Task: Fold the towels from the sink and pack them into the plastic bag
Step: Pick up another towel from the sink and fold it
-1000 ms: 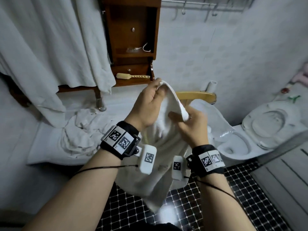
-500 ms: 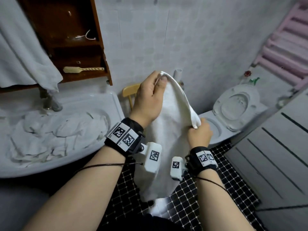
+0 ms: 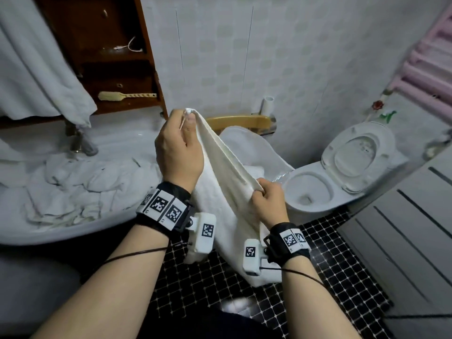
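Observation:
A white towel (image 3: 221, 192) hangs doubled in front of me above the dark tiled floor. My left hand (image 3: 179, 152) pinches its top corners high up, and my right hand (image 3: 269, 199) grips the other end of the top edge lower and to the right, so the edge runs taut between them. Several crumpled white towels (image 3: 80, 187) lie in the sink (image 3: 49, 231) at the left. Behind the held towel a clear plastic bag (image 3: 271, 157) with white towel inside sits on a wooden chair (image 3: 241, 121).
An open toilet (image 3: 315, 189) stands at the right with its lid up. A wooden cabinet (image 3: 117, 57) with a brush hangs above the sink, beside a white curtain (image 3: 36, 69). A tap (image 3: 80, 143) stands at the sink's back. A grey panelled wall runs along the right.
My right hand has slid down and right along the towel's edge, stretching it straight. The view has swung back left, so the chair and bag show again.

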Available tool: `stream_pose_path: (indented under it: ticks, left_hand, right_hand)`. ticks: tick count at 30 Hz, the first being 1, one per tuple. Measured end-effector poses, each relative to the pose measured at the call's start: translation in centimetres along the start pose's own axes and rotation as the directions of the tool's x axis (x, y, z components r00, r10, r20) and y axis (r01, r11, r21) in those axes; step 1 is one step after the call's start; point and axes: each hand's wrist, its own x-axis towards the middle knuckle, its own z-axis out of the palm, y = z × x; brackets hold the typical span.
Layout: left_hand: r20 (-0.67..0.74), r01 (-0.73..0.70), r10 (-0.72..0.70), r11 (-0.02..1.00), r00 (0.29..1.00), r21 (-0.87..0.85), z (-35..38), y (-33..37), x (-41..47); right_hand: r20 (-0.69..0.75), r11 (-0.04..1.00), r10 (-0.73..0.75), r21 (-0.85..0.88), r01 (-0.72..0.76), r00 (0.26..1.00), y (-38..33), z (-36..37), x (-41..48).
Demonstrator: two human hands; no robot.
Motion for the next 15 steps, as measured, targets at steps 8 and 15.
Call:
stream_pose_path:
  ticks: [8,15]
  left_hand:
    - [-0.056,-0.052,0.058,0.993,0.997,0.105,-1.7,-1.6,0.1]
    - [-0.019,-0.231,0.233,0.970,0.972,0.079,-3.0,-0.9,0.8]
  right_hand:
    - [-0.127,0.996,0.042,0.085,-0.031,0.991,1.0,1.9,-1.0]
    - [0.032,0.971,-0.238,-0.012,0.238,0.971,0.5,5.0,-1.2]
